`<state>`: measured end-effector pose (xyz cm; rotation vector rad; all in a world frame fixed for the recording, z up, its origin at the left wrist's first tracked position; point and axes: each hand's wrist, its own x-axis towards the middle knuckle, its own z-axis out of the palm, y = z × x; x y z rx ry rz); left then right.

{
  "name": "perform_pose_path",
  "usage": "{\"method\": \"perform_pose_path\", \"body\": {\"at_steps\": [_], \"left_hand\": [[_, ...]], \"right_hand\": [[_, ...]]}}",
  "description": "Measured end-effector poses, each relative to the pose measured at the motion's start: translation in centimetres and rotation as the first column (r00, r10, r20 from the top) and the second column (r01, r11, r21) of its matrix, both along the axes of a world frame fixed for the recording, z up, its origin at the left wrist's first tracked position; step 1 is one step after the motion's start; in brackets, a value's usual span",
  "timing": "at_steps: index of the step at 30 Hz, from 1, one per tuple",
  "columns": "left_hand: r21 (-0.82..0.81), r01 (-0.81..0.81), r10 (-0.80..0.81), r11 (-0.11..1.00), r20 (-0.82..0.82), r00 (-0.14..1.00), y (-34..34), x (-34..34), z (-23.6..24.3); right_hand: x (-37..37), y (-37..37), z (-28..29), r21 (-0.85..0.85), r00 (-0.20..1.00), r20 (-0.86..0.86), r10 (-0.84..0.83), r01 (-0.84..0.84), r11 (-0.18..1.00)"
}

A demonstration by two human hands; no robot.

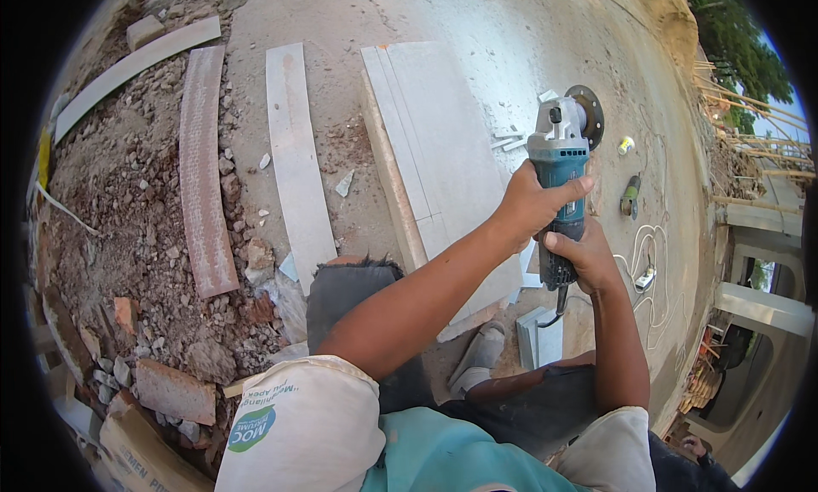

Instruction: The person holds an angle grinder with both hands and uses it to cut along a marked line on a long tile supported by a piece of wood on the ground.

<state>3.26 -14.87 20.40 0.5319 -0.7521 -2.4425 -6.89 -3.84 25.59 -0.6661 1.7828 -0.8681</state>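
Observation:
An angle grinder (559, 132) with a silver head, teal body and black rear end is held up in both my hands. My left hand (538, 201) is wrapped round the teal body, its thumb across the top. Behind it, my right hand (590, 252) grips the black rear end, from which the cord runs down. The dark round disc (588, 117) faces right, away from the tile, touching nothing; I cannot tell if it is spinning. To the left of the grinder lies a large pale grey tile (447, 126) with thin straight lines marked along its left side.
Long cut strips (298, 143) lie left of the tile, beside reddish rubble (128, 211). A short stack of tile pieces (539, 339) stands near my sandalled foot (481, 351). On the right are a second, green grinder (630, 195), a white power strip (645, 277) and looped cord.

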Motion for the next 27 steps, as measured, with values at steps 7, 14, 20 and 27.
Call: {"method": "perform_pose_path", "body": {"at_steps": [7, 14, 20, 27], "left_hand": [[-0.085, 0.056, -0.05, 0.995, 0.067, 0.996, -1.5, 2.0, -0.2], [-0.319, -0.041, 0.129, 0.947, 0.257, 0.958, -2.5, 5.2, -0.1], [-0.367, 0.012, 0.146, 0.93, 0.4, 0.905, -0.7, 5.7, 1.7], [-0.277, 0.043, 0.079, 0.96, 0.415, 0.907, 1.8, 4.1, 0.9]], "right_hand": [[0.6, -0.4, -1.5, -0.096, 1.0, -0.03, -0.003, 0.0, 0.995], [2.1, -3.2, -3.8, -0.211, 0.99, 0.033, 0.136, -0.126, 0.969], [2.1, -2.0, -4.5, -0.314, 0.976, 0.097, 0.197, -0.157, 0.936], [0.7, 0.7, -4.5, -0.293, 0.976, 0.089, 0.199, -0.165, 0.942]]}}
